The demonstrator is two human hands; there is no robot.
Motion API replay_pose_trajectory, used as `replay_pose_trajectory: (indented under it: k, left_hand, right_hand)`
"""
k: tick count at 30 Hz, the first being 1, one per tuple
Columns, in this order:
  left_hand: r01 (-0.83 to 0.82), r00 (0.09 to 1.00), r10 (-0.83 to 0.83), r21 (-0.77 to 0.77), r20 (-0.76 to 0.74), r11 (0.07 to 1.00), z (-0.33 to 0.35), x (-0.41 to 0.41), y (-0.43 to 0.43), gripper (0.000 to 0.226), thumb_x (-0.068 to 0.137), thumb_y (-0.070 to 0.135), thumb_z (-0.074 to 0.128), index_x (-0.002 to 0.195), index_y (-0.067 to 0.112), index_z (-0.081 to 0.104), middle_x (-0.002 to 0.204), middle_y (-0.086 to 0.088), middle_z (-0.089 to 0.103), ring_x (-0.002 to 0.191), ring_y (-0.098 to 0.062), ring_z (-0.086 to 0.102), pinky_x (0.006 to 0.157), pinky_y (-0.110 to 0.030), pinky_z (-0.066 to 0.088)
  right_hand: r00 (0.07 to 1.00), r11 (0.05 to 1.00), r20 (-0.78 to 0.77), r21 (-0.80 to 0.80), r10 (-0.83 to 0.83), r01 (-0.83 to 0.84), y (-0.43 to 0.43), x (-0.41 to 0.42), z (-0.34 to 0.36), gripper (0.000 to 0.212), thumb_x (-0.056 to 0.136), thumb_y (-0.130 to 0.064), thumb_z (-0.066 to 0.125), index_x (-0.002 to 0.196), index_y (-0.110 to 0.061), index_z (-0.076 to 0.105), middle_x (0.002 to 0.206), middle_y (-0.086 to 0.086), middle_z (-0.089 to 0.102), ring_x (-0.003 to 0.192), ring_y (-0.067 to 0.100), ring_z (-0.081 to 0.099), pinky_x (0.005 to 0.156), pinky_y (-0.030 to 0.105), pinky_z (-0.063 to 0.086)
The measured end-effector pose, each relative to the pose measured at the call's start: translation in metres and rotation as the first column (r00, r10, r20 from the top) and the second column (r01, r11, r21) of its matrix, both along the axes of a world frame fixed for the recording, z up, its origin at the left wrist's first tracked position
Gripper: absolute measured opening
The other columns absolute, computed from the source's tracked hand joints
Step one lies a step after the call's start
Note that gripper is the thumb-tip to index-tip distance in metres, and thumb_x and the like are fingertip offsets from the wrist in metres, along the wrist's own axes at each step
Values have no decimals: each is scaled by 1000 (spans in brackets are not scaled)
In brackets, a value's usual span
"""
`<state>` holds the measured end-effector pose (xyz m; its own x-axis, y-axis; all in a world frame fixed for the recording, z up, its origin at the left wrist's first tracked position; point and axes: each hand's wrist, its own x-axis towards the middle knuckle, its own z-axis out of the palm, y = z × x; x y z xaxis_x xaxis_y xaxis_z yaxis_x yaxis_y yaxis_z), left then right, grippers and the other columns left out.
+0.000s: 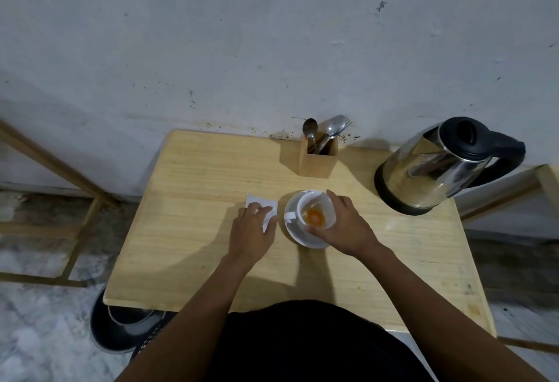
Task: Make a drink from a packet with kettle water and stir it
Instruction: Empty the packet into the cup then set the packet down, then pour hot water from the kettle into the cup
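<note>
A white cup (316,204) stands on a white saucer (295,234) in the middle of the wooden table (211,260). Orange powder (315,217) lies in the cup's bottom. My right hand (344,224) grips the cup's right rim and side. A white packet (261,203) lies flat on the table just left of the saucer, and my left hand (252,231) rests on it, fingers pressing its near edge. A steel kettle (444,166) with a black lid and handle stands at the table's back right, apart from both hands.
A wooden holder (317,159) with a spoon and forks stands at the back edge by the wall. A dark round bin (121,327) sits on the floor under the table's near left corner. Wooden frames stand at left and right.
</note>
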<state>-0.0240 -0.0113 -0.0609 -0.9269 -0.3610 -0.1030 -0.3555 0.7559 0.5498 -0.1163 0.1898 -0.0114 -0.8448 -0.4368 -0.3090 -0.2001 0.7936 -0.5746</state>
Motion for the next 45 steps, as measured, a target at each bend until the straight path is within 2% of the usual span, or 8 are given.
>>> replay_pose_trajectory:
  k: [5, 10, 17, 22, 24, 29, 35, 45]
  left_hand:
    - [29, 998, -8, 381, -56, 924, 25, -11, 24, 30, 93, 46, 47, 113, 28, 61, 110, 8, 60, 83, -8, 58, 80, -30, 51]
    - [-71, 995, 94, 468, -25, 881, 31, -24, 44, 30, 92, 36, 55, 113, 17, 66, 103, 0, 67, 89, -10, 59, 73, -18, 44]
    - [-282, 949, 313, 510, 27, 813, 31, -31, 57, 24, 90, 21, 59, 107, 8, 69, 108, -11, 70, 96, -19, 62, 79, -26, 44]
    - [-393, 903, 426, 496, 51, 774, 33, -35, 68, 23, 91, 19, 56, 105, 6, 69, 107, -12, 70, 88, -16, 57, 78, -27, 41]
    - [-437, 880, 470, 492, 63, 753, 35, -37, 74, 23, 91, 18, 54, 103, 6, 69, 105, -13, 70, 88, -19, 58, 78, -29, 42]
    - [-516, 832, 548, 476, 81, 713, 38, -42, 87, 23, 90, 17, 53, 99, 4, 70, 102, -14, 71, 96, -30, 63, 79, -32, 46]
    - [-566, 800, 596, 422, 72, 708, 39, -47, 95, 25, 89, 14, 51, 94, -1, 71, 100, -20, 71, 98, -37, 63, 84, -38, 47]
    - [-623, 760, 650, 279, -4, 730, 44, -50, 116, 32, 91, 14, 43, 84, -4, 68, 89, -22, 70, 90, -39, 62, 80, -44, 49]
  right_hand:
    - [993, 991, -74, -108, -92, 84, 18, -2, 15, 75, 82, -61, 62, 145, -27, 39, 143, -4, 42, 124, 15, 49, 95, 41, 49]
    - [961, 952, -157, -242, -229, 188, 51, -4, 38, 44, 90, -48, 60, 128, -25, 59, 125, -8, 56, 112, 6, 54, 87, 26, 42]
    - [803, 852, -352, -405, -481, 332, 113, -26, 67, 28, 94, -38, 58, 115, -21, 66, 116, -8, 61, 109, 12, 56, 92, 46, 51]
    - [677, 800, -440, -436, -589, 413, 152, -53, 89, 37, 94, -39, 58, 123, -18, 60, 125, 0, 53, 113, 6, 45, 88, 18, 41]
    - [661, 801, -459, -414, -594, 432, 167, -68, 95, 43, 92, -42, 60, 128, -19, 58, 132, 2, 49, 121, 8, 41, 93, 18, 34]
    - [743, 855, -427, -315, -515, 412, 199, -109, 99, 55, 87, -57, 58, 132, -25, 51, 138, -1, 43, 129, 15, 38, 105, 36, 38]
    - [894, 936, -295, -207, -337, 284, 220, -160, 109, 72, 78, -75, 54, 127, -23, 58, 123, 2, 58, 116, 21, 52, 98, 44, 47]
    - [977, 939, -75, -299, -198, 167, 237, -202, 112, 58, 68, -71, 70, 85, -15, 66, 81, 1, 71, 79, 16, 69, 74, 34, 55]
